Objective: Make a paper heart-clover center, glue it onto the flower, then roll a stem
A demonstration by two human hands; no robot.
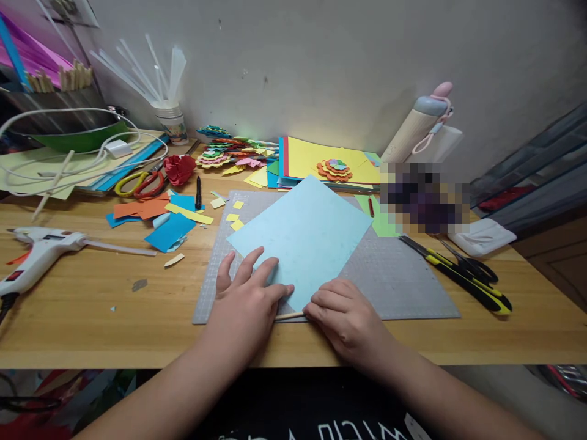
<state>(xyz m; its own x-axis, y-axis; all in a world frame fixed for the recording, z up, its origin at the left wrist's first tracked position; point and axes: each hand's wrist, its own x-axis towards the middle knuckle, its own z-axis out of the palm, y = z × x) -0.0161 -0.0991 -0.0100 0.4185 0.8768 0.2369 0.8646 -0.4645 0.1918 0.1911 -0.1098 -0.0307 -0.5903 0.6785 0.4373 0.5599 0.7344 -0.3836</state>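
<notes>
A light blue sheet of paper (305, 235) lies turned like a diamond on the grey cutting mat (403, 287). My left hand (250, 293) rests on its lower left part, fingers spread. At the paper's near corner, a thin wooden stick (290, 316) runs between my hands along the mat's front edge. Its left end is hidden behind my left hand. The fingers of my right hand (346, 315) are pinched on the stick's right end, beside the paper's lower right edge.
Left are a glue gun (39, 256), scissors (140, 183), paper scraps (169, 232) and a cup of glue sticks (170, 122). Behind lie coloured sheets (302, 156) with a paper flower (334, 169). A utility knife (458, 275) and black scissors (474, 266) lie right, near a bottle (413, 128).
</notes>
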